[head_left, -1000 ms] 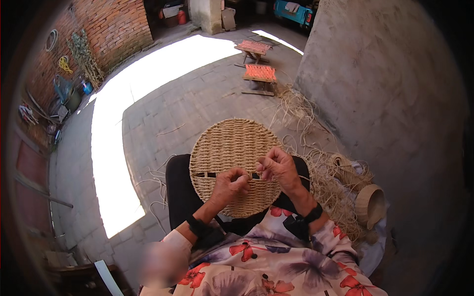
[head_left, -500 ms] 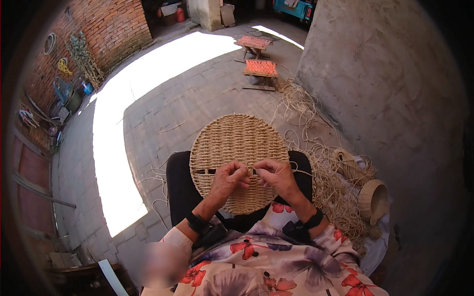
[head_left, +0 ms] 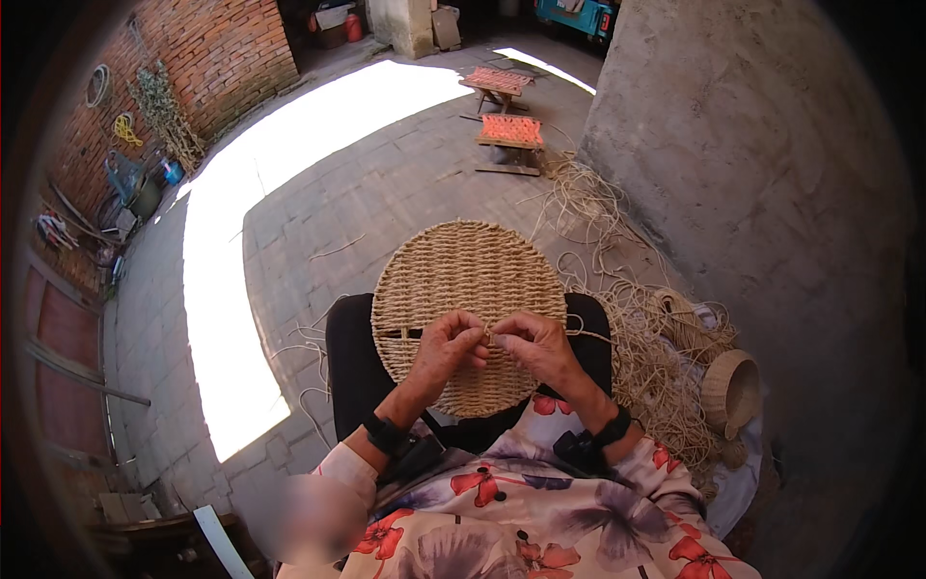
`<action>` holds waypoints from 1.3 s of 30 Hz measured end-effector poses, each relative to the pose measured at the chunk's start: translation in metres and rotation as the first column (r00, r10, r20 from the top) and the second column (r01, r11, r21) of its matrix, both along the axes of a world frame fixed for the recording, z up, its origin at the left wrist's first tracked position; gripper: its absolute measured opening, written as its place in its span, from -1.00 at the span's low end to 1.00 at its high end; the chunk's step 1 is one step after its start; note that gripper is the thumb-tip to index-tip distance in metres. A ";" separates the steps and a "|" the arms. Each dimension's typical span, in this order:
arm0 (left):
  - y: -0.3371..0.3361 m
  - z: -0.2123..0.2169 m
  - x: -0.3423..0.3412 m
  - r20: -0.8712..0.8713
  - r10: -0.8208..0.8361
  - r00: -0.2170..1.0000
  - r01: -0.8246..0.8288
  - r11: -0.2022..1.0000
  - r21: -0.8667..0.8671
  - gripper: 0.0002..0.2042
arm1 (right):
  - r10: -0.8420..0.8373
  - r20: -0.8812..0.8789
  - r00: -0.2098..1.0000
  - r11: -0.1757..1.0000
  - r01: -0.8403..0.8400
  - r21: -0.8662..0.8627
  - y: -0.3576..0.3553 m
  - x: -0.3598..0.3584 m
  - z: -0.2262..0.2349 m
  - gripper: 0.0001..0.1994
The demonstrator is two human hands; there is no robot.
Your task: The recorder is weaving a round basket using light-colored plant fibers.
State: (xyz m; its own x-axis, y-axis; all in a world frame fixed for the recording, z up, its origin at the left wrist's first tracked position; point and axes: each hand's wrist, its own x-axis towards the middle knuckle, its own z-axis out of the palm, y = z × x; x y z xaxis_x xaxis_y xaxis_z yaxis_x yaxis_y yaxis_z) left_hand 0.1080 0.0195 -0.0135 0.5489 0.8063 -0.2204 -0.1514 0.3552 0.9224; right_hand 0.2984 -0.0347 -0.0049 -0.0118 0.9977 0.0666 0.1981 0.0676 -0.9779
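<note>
A round, tan disc woven from twisted cord (head_left: 468,265) lies on my lap, over my dark trousers. Across its lower half runs a narrow slot, showing dark to the left of my fingers. My left hand (head_left: 448,349) rests over the slot near the middle, thumb and forefinger pinched together. Close beside it, my right hand (head_left: 536,345) pinches too. Between the fingertips a short bit of tan cord (head_left: 489,334) shows. A loose cord end (head_left: 590,336) trails out past the disc's right edge, beyond my right hand.
Tangled tan cord (head_left: 646,372) is heaped on the floor to my right, with a small woven basket (head_left: 730,391) beside it. Two low stools with orange woven seats (head_left: 511,130) stand ahead. A grey wall (head_left: 743,164) rises on the right, a brick wall (head_left: 212,58) on the far left.
My right fingertips have come slightly closer to my left ones and lower. The dark bit of slot that showed beside them is now covered. My left hand has hardly moved.
</note>
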 end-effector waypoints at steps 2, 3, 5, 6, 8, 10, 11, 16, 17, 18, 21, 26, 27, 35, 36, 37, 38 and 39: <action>0.000 -0.001 -0.001 0.022 -0.005 1.000 0.006 0.999 -0.038 -0.92 | -0.026 -0.051 0.998 0.993 0.020 -0.119 0.001 -0.003 0.005 -0.85; 0.001 -0.001 -0.001 0.022 -0.006 1.000 0.007 0.999 -0.038 -0.92 | -0.027 -0.051 0.998 0.993 0.021 -0.119 0.001 -0.003 0.005 -0.85; 0.001 0.003 -0.002 0.008 -0.016 1.000 0.017 0.998 -0.065 -0.91 | -0.017 -0.077 0.997 0.989 0.006 -0.146 0.001 -0.003 0.004 -0.86; 0.001 0.004 -0.002 0.008 -0.016 1.000 0.017 0.998 -0.066 -0.91 | -0.017 -0.078 0.997 0.989 0.006 -0.146 0.002 -0.003 0.004 -0.86; 0.001 0.005 -0.002 0.007 -0.025 1.000 0.025 0.998 -0.062 -0.88 | -0.039 0.004 0.999 0.991 0.039 -0.126 0.002 -0.004 0.006 -0.84; 0.000 0.003 -0.002 0.006 -0.022 1.000 0.022 0.998 -0.052 -0.87 | -0.042 0.065 0.997 0.996 0.048 -0.080 0.002 -0.007 0.009 -0.84; 0.000 0.002 -0.002 0.007 -0.019 1.000 0.020 0.999 -0.043 -0.86 | -0.050 0.125 0.991 0.998 0.054 -0.033 0.002 -0.008 0.009 -0.84; -0.002 0.006 0.000 -0.018 -0.029 0.999 0.029 1.000 0.002 -0.85 | -0.075 0.263 0.962 0.995 0.056 0.081 0.004 -0.010 0.003 -0.84; -0.003 0.006 0.000 -0.012 -0.036 0.999 0.036 0.999 0.032 -0.84 | -0.093 0.296 0.950 0.993 0.068 0.095 0.003 -0.011 0.005 -0.85; -0.003 0.006 0.000 -0.011 -0.036 0.999 0.036 0.999 0.032 -0.84 | -0.093 0.297 0.950 0.993 0.068 0.096 0.003 -0.011 0.007 -0.85; -0.003 0.003 0.000 -0.024 -0.029 0.999 0.030 0.999 0.038 -0.84 | -0.055 0.352 0.934 0.997 0.034 0.066 0.001 -0.012 0.017 -0.85; -0.004 0.003 -0.001 -0.029 -0.027 0.999 0.029 0.997 0.071 -0.85 | -0.055 0.351 0.935 0.966 -0.039 0.257 0.002 -0.006 0.028 -0.89; -0.003 0.004 -0.001 -0.027 -0.030 0.999 0.031 0.997 0.072 -0.85 | -0.058 0.352 0.934 0.965 -0.037 0.258 0.002 -0.004 0.028 -0.89; -0.002 0.011 0.001 -0.066 -0.054 0.996 0.058 0.996 0.061 -0.90 | -0.188 0.476 0.859 0.935 0.009 0.354 0.003 -0.008 0.011 -0.86; -0.001 0.009 0.001 -0.066 -0.054 0.996 0.058 0.996 0.061 -0.90 | -0.189 0.476 0.859 0.935 0.009 0.354 0.003 -0.011 0.009 -0.86; 0.000 0.005 0.000 -0.057 -0.067 0.996 0.073 0.992 0.104 -0.90 | -0.230 0.522 0.821 0.930 0.027 0.367 0.003 -0.013 0.008 -0.83; 0.000 0.003 0.000 -0.048 -0.081 0.996 0.087 0.985 0.147 -0.89 | -0.270 0.564 0.780 0.924 0.045 0.380 0.003 -0.015 0.006 -0.80; -0.001 0.004 0.000 -0.049 -0.083 0.995 0.089 0.985 0.149 -0.89 | -0.272 0.563 0.780 0.923 0.047 0.381 0.003 -0.014 0.005 -0.80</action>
